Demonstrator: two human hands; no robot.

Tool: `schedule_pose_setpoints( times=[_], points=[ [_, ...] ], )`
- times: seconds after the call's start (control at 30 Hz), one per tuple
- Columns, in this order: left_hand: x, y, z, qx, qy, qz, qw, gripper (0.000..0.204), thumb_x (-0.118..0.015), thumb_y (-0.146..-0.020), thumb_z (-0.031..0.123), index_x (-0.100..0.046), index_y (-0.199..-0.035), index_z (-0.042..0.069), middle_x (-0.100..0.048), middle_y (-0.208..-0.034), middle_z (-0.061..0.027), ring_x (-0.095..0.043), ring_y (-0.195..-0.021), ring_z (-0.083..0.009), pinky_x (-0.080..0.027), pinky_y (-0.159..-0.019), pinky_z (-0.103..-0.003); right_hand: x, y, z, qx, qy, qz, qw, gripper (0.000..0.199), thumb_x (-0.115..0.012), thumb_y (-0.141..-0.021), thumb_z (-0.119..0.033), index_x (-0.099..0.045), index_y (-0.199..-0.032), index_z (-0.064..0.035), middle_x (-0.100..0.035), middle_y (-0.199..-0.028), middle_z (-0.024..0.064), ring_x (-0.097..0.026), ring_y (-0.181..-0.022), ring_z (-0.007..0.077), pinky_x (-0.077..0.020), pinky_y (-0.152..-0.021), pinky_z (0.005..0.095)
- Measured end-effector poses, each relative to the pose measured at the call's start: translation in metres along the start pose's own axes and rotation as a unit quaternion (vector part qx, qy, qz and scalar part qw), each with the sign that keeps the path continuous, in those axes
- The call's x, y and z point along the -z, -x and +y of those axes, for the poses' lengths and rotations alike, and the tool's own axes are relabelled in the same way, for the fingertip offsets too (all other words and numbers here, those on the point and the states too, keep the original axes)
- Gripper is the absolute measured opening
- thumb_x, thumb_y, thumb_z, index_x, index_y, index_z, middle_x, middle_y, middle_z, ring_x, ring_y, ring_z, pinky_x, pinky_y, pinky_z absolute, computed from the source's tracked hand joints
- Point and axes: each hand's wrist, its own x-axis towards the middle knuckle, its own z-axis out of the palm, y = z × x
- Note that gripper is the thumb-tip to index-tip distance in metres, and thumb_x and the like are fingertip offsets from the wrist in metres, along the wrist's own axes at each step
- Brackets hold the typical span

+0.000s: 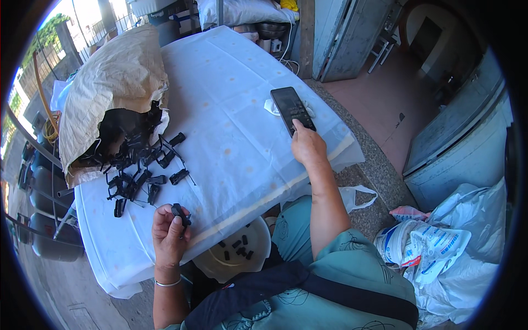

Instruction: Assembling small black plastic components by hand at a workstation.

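Observation:
My left hand (pixel 169 234) is closed around a small black plastic part (pixel 179 213), pinched between thumb and fingers above the near table edge. My right hand (pixel 309 146) reaches over the table, one finger stretched onto the lower screen of a black smartphone (pixel 289 104). Its other fingers look curled and are partly hidden. The phone rests on a white object (pixel 270 108) that it mostly covers. A heap of black plastic parts (pixel 140 175), some with thin stems, spills from a beige woven sack (pixel 118 77) at the table's left.
A white patterned cloth covers the table (pixel 220 110). Below the near edge, a pale basin (pixel 263 242) holds several small black parts. White plastic bags (pixel 462 247) and a white tub (pixel 393 245) stand at the right. Beyond is a doorway with blue-grey doors (pixel 352 44).

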Motion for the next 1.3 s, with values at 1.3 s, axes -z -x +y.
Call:
schedule_pose_setpoints(
  times=[1.3],
  points=[
    [-0.005, -0.004, -0.018, -0.049, -0.111, 0.056, 0.991, 0.021, -0.055, -0.089, 0.007, -0.05, -0.109, 0.001, -0.06, -0.093, -0.0054, -0.054, -0.076, -0.0076, -0.045, -0.068, -0.018, -0.049, 0.138, -0.111, 0.549, -0.412, -0.074, 0.723, 0.02, -0.065, -0.076, -0.01, -0.051, -0.089, -0.0071, -0.06, -0.076, 0.0086, -0.06, -0.067, 0.0285, -0.0477, -0.057, 0.036]
  ],
)
